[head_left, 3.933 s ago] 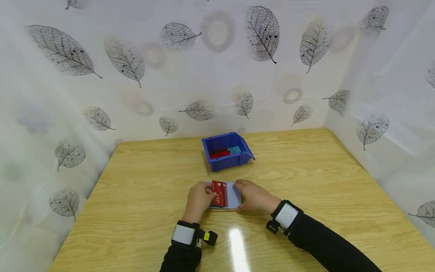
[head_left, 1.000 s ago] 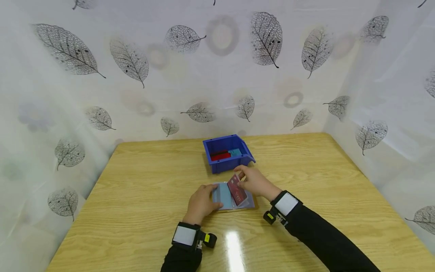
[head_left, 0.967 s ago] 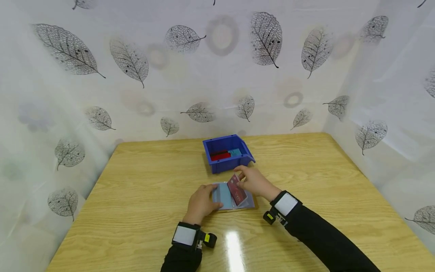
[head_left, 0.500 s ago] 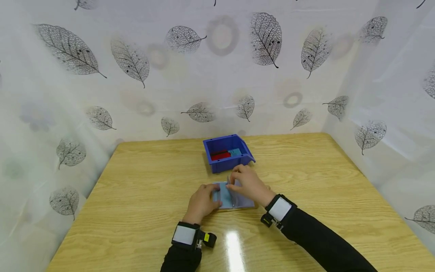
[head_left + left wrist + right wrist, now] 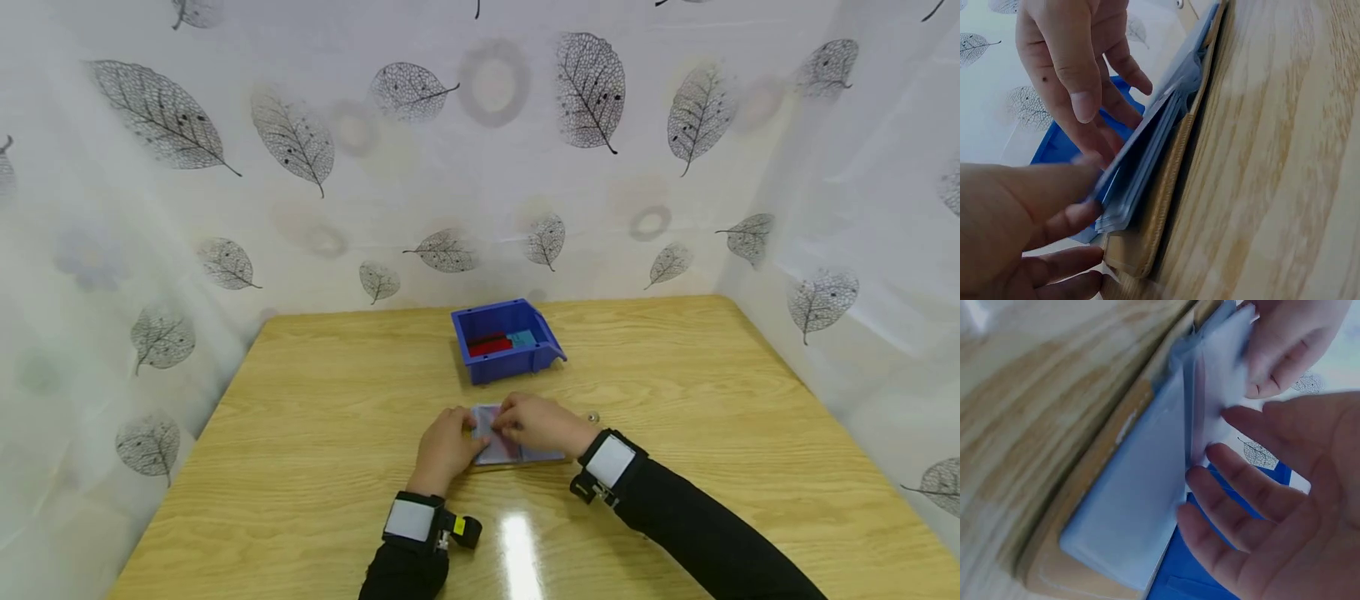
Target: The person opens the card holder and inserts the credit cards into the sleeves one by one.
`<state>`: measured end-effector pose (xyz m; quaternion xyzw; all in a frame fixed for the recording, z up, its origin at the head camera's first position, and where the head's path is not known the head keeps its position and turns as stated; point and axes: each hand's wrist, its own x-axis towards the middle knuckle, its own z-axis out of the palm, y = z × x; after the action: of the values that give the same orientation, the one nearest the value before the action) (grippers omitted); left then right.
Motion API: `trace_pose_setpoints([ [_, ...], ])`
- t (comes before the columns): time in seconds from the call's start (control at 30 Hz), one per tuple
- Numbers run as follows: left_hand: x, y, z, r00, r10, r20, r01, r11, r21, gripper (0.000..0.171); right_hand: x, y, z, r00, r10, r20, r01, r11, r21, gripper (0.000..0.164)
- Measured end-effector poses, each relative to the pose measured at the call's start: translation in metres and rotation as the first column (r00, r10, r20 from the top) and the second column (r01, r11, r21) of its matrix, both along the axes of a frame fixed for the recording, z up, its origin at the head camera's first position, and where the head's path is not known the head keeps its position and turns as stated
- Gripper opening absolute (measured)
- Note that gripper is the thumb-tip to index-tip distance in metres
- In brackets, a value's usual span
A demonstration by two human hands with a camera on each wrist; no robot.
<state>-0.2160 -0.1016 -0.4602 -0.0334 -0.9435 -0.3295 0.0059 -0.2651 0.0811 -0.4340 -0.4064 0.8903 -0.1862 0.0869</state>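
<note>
A card holder [image 5: 543, 456] with clear plastic sleeves and a tan cover [image 5: 1054, 572] lies spread on the table in front of the bin. My left hand [image 5: 442, 446] grips its left edge; in the left wrist view the thumb is at the sleeve corners and the fingers are by the cover. Over the middle is my right hand [image 5: 543, 423], its loosely extended fingertips touching a turned sleeve [image 5: 1219, 381]. A reddish tint shows through that sleeve in the head view. The right hand hides part of the holder.
Behind the holder stands a blue bin [image 5: 501, 367] containing a red item [image 5: 489, 345] and a teal item [image 5: 522, 338]. A small round snap [image 5: 593, 417] shows just right of the right hand. A leaf-patterned curtain [image 5: 337, 275] encloses the table's back and sides.
The right hand has turned the sleeve with the red VIP card from right to left, covering the pale blue page. The left hand has stayed at the holder's left edge over the last second.
</note>
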Motion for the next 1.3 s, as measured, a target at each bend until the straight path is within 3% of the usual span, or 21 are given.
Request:
trace_pose_setpoints([
  [0.13,0.001,0.001,-0.001,0.999,0.044,-0.015,-0.044,0.999,-0.012,0.03,-0.006,-0.002,0.003,0.998,0.053,0.017,-0.053,0.997,0.054,0.021],
  [0.27,0.001,0.002,-0.003,0.999,0.048,-0.014,-0.048,0.999,-0.006,0.029,-0.017,-0.005,0.015,0.999,0.018,0.027,-0.018,0.999,0.028,0.02],
  [0.4,0.003,0.002,-0.003,0.999,0.041,-0.017,-0.041,0.999,-0.004,0.029,-0.037,-0.013,0.031,0.991,-0.134,-0.018,0.131,0.983,-0.126,0.018],
  [0.5,0.005,0.001,-0.003,0.999,0.033,-0.023,-0.033,0.999,-0.001,0.03,-0.055,-0.02,0.041,0.963,-0.267,-0.015,0.259,0.943,-0.208,0.018],
  [0.57,0.005,0.001,-0.003,0.999,0.034,-0.026,-0.034,0.999,0.001,0.03,-0.068,-0.024,0.044,0.945,-0.326,-0.005,0.318,0.925,-0.208,0.019],
  [0.77,0.004,0.001,-0.002,0.999,0.045,-0.018,-0.045,0.999,0.001,0.029,-0.101,-0.033,0.036,0.928,-0.372,0.021,0.373,0.925,-0.079,0.023],
  [1.07,0.003,0.002,-0.004,0.998,0.056,0.002,-0.056,0.998,0.006,0.028,-0.13,-0.046,0.019,0.888,-0.44,0.134,0.426,0.897,0.122,0.034],
  [1.23,0.004,0.002,-0.005,0.998,0.058,-0.014,-0.057,0.998,0.011,0.029,-0.15,-0.052,0.012,0.855,-0.472,0.214,0.393,0.86,0.326,0.044],
  [1.3,0.005,0.002,-0.005,0.998,0.055,-0.02,-0.055,0.998,0.012,0.029,-0.166,-0.051,-0.004,0.862,-0.454,0.224,0.359,0.86,0.362,0.049],
])
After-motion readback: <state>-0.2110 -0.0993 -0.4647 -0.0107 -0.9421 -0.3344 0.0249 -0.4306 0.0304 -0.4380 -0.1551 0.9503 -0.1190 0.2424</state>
